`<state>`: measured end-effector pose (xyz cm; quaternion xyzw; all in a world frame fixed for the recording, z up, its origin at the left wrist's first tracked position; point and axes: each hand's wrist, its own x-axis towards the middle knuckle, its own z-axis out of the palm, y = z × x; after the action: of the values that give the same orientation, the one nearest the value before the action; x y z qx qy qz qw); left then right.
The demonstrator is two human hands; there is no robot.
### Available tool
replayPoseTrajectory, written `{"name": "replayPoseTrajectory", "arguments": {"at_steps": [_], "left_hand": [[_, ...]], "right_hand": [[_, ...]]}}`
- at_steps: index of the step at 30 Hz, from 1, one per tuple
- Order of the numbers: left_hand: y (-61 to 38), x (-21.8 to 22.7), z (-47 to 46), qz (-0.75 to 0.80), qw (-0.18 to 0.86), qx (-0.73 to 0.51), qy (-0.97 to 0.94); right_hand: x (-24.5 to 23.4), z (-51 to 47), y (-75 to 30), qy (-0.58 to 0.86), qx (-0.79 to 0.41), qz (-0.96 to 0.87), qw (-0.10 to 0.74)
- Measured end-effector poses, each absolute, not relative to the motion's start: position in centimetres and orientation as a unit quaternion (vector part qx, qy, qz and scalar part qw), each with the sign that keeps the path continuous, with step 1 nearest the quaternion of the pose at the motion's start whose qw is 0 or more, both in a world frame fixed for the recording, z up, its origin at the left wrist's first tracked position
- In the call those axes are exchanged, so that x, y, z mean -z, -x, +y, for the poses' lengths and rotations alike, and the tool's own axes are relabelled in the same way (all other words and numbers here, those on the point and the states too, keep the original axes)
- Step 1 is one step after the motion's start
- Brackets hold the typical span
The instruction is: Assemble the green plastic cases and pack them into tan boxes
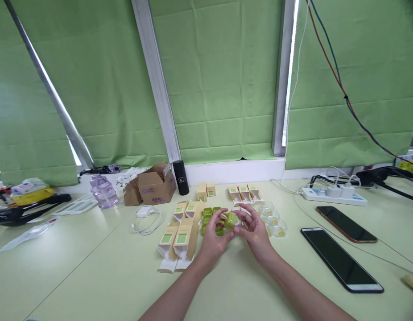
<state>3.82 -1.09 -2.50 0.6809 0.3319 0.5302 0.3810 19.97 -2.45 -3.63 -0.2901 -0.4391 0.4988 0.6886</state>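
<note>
Between the fingertips of both hands is a small light-green case (231,220); its exact kind is too small to tell. My left hand (213,238) grips its left side, with the fingers partly curled. On the other side my right hand (256,234) holds it with thumb and fingers. Several green square cups (206,218) stand in rows just behind my left hand, partly hidden by it. Clear plastic domed pieces (279,228) with yellow spots lie to the right of my right hand. Open kraft boxes with green labels (182,239) lie left of my left hand.
More small kraft boxes (201,191) and open ones (245,195) stand farther back. Behind them are a black cylinder (181,178), a cardboard box (156,187) and a purple bottle (104,192). Two phones (340,258) and a power strip (333,196) with cables lie right.
</note>
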Motion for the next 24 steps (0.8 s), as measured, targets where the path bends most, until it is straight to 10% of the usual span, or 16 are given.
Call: {"name": "replayPoseTrajectory", "arguments": {"at_steps": [24], "left_hand": [[-3.3, 0.7, -2.6, 0.43, 0.157, -0.301, -0.837]], "right_hand": [[2.8, -2.1, -21.9, 0.462, -0.207, -0.461, 0.729]]}}
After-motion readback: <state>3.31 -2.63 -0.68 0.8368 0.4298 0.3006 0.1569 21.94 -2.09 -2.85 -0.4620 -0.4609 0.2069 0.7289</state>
